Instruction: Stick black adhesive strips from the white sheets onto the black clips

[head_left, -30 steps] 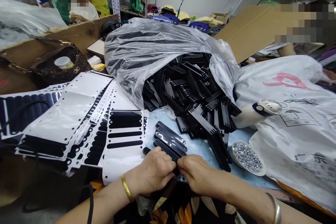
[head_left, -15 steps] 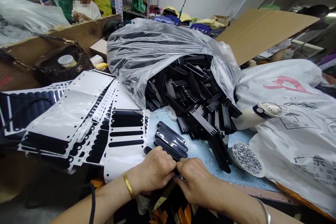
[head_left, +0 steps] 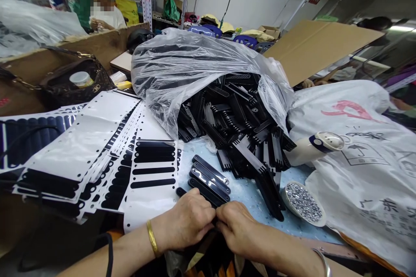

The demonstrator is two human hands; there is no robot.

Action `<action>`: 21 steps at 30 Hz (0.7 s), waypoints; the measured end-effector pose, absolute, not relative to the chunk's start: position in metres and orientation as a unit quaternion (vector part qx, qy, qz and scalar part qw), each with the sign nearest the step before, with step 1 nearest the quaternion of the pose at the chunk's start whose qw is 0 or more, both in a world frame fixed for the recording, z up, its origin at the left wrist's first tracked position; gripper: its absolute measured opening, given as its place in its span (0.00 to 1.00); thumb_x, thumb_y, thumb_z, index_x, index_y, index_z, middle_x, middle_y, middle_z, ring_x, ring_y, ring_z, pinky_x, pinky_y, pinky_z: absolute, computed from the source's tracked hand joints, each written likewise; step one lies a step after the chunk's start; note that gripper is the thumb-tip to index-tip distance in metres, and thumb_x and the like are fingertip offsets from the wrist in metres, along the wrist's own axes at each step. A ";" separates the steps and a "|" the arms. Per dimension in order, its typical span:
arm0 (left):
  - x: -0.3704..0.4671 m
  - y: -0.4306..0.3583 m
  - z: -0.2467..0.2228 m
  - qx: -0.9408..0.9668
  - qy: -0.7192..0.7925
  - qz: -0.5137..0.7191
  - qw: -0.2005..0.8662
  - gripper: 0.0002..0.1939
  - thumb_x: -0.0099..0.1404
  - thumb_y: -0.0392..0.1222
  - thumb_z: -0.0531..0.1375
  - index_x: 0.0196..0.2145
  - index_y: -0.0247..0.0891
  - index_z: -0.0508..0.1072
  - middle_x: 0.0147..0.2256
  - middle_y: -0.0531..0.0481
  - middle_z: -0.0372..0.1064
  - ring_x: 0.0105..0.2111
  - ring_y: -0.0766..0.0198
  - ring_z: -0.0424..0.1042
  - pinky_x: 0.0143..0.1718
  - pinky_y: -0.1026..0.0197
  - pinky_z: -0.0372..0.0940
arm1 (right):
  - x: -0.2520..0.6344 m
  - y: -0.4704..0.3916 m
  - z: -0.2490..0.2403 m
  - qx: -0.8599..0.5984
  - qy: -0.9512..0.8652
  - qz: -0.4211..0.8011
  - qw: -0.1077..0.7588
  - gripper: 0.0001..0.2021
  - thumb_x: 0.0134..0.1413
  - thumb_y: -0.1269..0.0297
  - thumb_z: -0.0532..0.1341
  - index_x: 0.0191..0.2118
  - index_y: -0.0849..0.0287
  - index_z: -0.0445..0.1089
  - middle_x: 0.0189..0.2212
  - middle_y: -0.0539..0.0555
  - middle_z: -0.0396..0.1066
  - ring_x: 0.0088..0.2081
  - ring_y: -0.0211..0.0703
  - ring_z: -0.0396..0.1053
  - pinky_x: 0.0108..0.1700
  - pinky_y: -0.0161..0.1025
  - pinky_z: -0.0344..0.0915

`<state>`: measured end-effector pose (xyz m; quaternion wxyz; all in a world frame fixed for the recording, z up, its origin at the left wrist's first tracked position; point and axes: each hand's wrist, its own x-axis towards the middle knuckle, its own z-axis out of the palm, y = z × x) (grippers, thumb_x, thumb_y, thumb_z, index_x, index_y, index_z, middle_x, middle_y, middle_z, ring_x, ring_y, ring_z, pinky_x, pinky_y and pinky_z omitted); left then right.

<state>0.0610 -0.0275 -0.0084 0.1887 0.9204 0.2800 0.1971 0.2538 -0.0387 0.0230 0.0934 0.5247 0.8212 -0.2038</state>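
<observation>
My left hand (head_left: 191,218) and my right hand (head_left: 238,227) meet at the table's front edge, both closed with thumbs and fingertips pressed together. A small dark bit shows between them, but my fingers hide what they grip. Just beyond lie several glossy black strips (head_left: 210,175) with rounded ends, side by side on the light-blue tabletop (head_left: 240,199). The rounded end of another black piece (head_left: 180,191) sticks out behind my left hand; whether I hold it I cannot tell. To the left, a white sheet (head_left: 152,199) carries black rounded stickers.
Black slotted plastic parts (head_left: 240,117) spill from a clear plastic bag (head_left: 195,52). A bowl of small silvery pieces (head_left: 303,203) sits right, near a white bottle (head_left: 313,147) and white sack (head_left: 351,112). Stacked sheets (head_left: 84,138) and a brown handbag (head_left: 78,69) lie left. A person (head_left: 104,8) sits behind.
The view has tilted slightly, so the things on the table appear a little lower. Both hands stay closed together in nearly the same place.
</observation>
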 end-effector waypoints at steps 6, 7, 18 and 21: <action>0.058 -0.027 -0.012 0.925 0.257 0.211 0.186 0.07 0.63 0.36 0.62 0.28 0.36 0.68 0.28 0.52 0.71 0.29 0.63 0.68 0.35 0.58 0.59 | 0.256 -0.044 0.019 0.542 0.800 -0.244 0.082 0.08 0.52 0.69 0.56 0.27 0.58 0.70 0.30 0.56 0.73 0.34 0.46 0.70 0.38 0.39 0.63; 0.058 -0.027 -0.012 0.925 0.255 0.213 0.187 0.07 0.63 0.36 0.61 0.28 0.36 0.68 0.28 0.52 0.71 0.28 0.63 0.67 0.35 0.58 0.59 | 0.255 -0.044 0.020 0.542 0.797 -0.252 0.085 0.08 0.53 0.69 0.55 0.27 0.58 0.70 0.30 0.56 0.73 0.35 0.46 0.70 0.39 0.39 0.63; 0.059 -0.024 -0.008 0.920 0.257 0.210 0.210 0.09 0.61 0.37 0.62 0.25 0.36 0.67 0.26 0.52 0.70 0.28 0.63 0.67 0.33 0.59 0.58 | 0.254 -0.048 0.030 0.550 0.787 -0.273 0.058 0.11 0.58 0.66 0.51 0.31 0.57 0.68 0.33 0.56 0.72 0.37 0.46 0.71 0.42 0.42 0.68; 0.060 -0.021 -0.005 0.916 0.274 0.186 0.228 0.10 0.58 0.37 0.64 0.23 0.36 0.67 0.25 0.53 0.71 0.27 0.64 0.68 0.34 0.59 0.58 | 0.256 -0.053 0.026 0.561 0.785 -0.258 0.050 0.13 0.61 0.64 0.50 0.27 0.57 0.66 0.29 0.55 0.70 0.34 0.45 0.70 0.39 0.41 0.68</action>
